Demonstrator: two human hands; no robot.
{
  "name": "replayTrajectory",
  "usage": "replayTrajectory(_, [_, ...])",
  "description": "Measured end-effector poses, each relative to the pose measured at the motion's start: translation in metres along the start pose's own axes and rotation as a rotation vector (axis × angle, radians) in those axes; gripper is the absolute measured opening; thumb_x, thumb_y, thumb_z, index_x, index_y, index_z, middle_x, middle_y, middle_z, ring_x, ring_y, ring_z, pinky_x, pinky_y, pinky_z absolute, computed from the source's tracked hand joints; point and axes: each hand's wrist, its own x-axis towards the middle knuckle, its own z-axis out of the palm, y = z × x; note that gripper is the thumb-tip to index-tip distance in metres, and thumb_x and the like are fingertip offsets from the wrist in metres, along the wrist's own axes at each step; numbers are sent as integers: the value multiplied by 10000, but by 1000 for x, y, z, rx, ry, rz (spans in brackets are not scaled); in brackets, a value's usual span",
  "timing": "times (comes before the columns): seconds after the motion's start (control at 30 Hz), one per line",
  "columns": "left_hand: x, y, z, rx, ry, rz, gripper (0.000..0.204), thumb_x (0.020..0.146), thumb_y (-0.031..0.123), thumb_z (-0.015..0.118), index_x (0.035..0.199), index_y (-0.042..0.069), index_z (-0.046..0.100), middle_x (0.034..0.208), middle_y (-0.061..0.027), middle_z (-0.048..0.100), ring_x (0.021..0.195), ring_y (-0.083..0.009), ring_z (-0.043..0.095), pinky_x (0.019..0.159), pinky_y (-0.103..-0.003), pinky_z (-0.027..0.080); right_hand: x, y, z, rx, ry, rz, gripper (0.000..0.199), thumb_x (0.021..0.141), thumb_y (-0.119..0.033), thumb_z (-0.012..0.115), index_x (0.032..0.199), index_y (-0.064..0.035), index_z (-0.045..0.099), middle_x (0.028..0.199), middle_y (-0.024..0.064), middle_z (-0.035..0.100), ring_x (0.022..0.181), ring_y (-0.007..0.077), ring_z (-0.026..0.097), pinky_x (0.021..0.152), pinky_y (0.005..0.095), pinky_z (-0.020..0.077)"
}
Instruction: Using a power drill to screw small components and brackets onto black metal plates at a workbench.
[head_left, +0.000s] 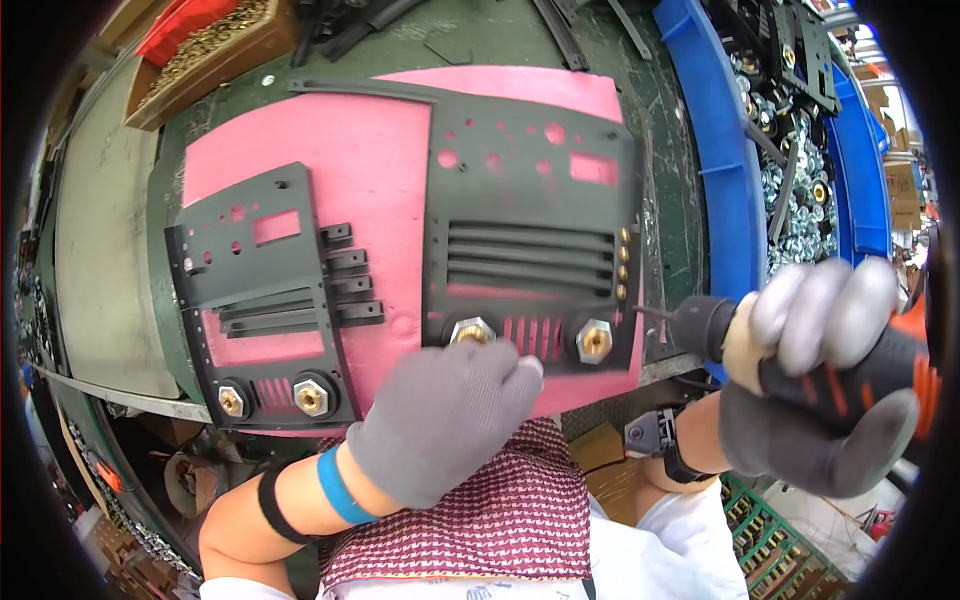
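Note:
My right hand (815, 370), in a grey glove, is wrapped round a black and orange power screwdriver (705, 325). Its thin bit points left at the right edge of a large black metal panel (530, 200). Over that panel's lower edge is my left hand (445, 420), also gloved, fingers curled together; whatever is in them is hidden. Just beyond its fingertips shows a brass fitting with a hex nut (470, 330). A second brass fitting (593, 342) is mounted to the right. Several small brass screws (623, 265) line up beside black strips (530, 257) on the panel.
A smaller black panel (245, 235) with two brass fittings and several strips lies at left on the pink foam sheet (385, 220). An orange-brown box (205, 65) of brass screws stands back left. Blue bins (725, 150) of metal hardware stand at right.

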Motion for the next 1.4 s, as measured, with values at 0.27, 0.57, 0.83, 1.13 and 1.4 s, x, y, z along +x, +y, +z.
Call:
replayTrajectory(0.27, [-15,-9,-65,-1163,42,-589,288,941,108,439,1164,-17,573,790,-7,528,665,-84,470,586,-239,411,24,0,46,143,85,-20,687,845,-316,709,1320,49,371,588,-18,456,469,75,467,444,218,464])
replayTrajectory(0.57, [-87,-57,-106,-1425,252,-753,250,996,223,475,1129,13,500,796,-51,595,552,-51,387,489,-189,328,46,29,117,281,-60,-22,656,841,-314,718,1292,41,400,558,-26,446,480,82,466,444,229,456])
replayTrajectory(0.83, [-104,-80,-94,-1788,217,-642,454,896,501,603,914,52,544,681,4,504,534,-55,384,450,-206,286,57,23,160,318,-55,117,413,814,-276,735,956,-63,410,566,-25,450,511,91,454,485,222,439])
replayTrajectory(1.13, [-105,-84,-102,-1721,275,-711,557,915,581,503,886,36,615,614,0,502,467,-59,386,395,-210,276,56,31,186,311,-39,140,407,809,-314,729,901,-88,403,596,-20,434,555,100,436,514,226,413])
replayTrajectory(1.4, [-97,-77,-106,-1721,333,-716,632,903,603,504,1014,-3,648,659,-1,557,497,-42,425,423,-182,312,58,35,193,305,-27,162,407,805,-347,724,851,-109,397,622,-16,418,595,108,419,540,230,389])
